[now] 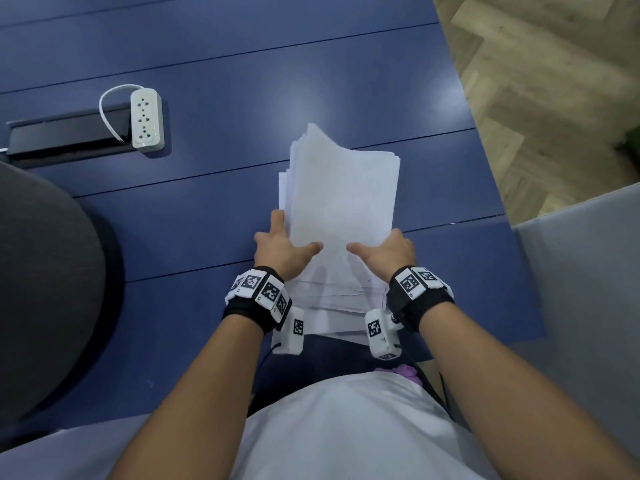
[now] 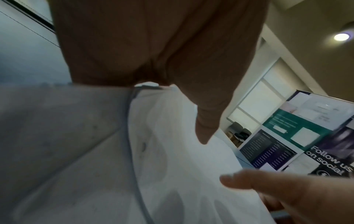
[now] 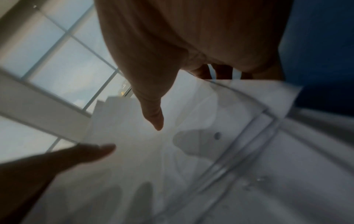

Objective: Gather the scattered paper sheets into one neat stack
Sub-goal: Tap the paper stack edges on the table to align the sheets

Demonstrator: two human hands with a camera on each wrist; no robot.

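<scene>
Squaring step in hand: left hand (image 1: 282, 245) and right hand (image 1: 389, 249) clasp the paper stack (image 1: 341, 199) above the bench (image 1: 207, 202); edges uneven. Next: tap them flush.

Evenly lit from overhead in the head view, with soft pale sheen on the blue table (image 1: 214, 188) and wide-angle bowing of its seams toward the edges. Dimmer and blurred in both wrist views, palms in shadow against bright windows (image 3: 63, 72), finger shadows showing through the paper sheets (image 3: 191, 145). Glare from a round ceiling lamp (image 2: 341, 37) at upper right of the left wrist view.
</scene>
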